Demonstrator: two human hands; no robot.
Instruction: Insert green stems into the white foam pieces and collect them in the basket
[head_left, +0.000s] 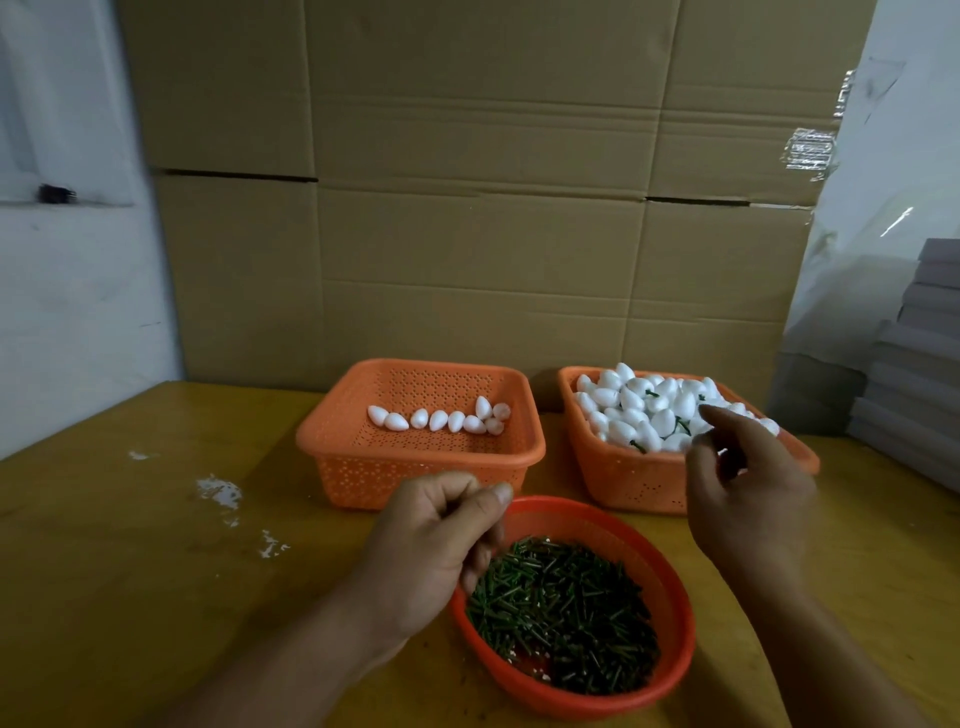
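Two orange baskets (421, 457) (644, 483) with perforated, dotted walls stand at the far side of the yellow-brown table (130, 571), holding white foam pieces (439, 420). Nearer, a red-orange oval basket (670, 597) holds dark green stems (566, 608). Plain brown cardboard (467, 208) rises behind.

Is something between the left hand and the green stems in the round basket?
Nothing visible. The left hand hovers over the near-left rim of the round basket, and the green stems lie uncovered right beside its fingertips.
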